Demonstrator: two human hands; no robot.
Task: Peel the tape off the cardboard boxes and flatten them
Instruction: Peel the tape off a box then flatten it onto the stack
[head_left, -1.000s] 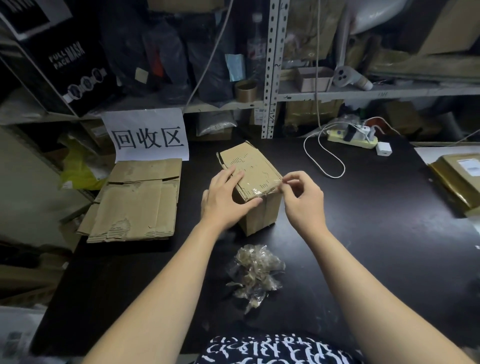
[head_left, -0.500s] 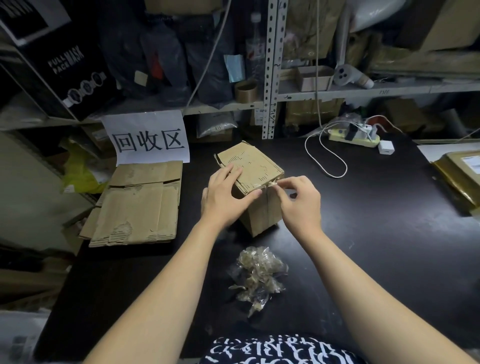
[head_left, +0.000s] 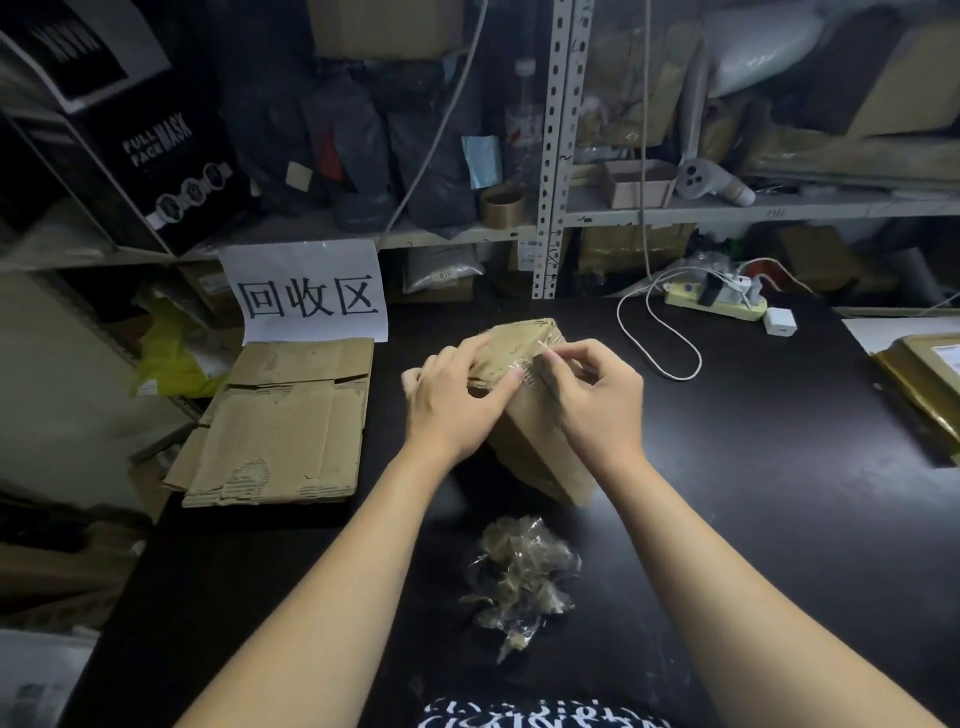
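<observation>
Left hand (head_left: 447, 405) is clamped over the tilted cardboard box (head_left: 540, 447) on the worktop (head_left: 779, 467), steadying it while tape (head_left: 544, 344) at its top edge is pinched by the right hand (head_left: 597, 400) for peeling.

Storeroom — metal shelving (head_left: 553, 156), parcels (head_left: 919, 384) (tape roll (head_left: 501, 208) too), recycling sign (head_left: 306, 291).

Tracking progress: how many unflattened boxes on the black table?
1 surely: the box between left hand and right hand. Left stack is flat; the cut-off parcel at right may be another.
</observation>
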